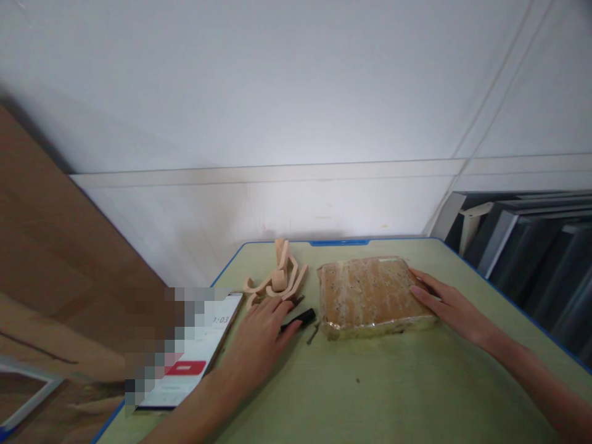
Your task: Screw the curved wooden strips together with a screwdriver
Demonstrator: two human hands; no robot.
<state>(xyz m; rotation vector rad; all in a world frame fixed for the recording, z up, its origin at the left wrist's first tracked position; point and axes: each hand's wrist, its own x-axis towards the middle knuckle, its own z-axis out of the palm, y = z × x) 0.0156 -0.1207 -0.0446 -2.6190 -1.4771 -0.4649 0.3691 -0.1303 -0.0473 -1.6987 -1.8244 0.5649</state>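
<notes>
My left hand (266, 324) rests palm down at the left of the table. Its thumb and forefinger lie along a slim black object (303, 318), which pokes out to the right; its kind cannot be made out. Just beyond the fingertips is a heap of curved pale wooden pieces (280, 279), some like hooks. My right hand (444, 302) grips the right edge of a flat brown package (365, 293) wrapped in clear tape, thumb on top, other fingers partly hidden. The package lies flat on the table. A small dark piece (313, 334) lies between the black object and the package.
The pale green table (351, 388) has a blue rim and stands against a white wall (296, 209). A tablet-like screen (185, 364), partly pixelated, lies by my left forearm. Brown cardboard (69, 246) stands at the left. Dark grey panels (546, 253) lean at the right.
</notes>
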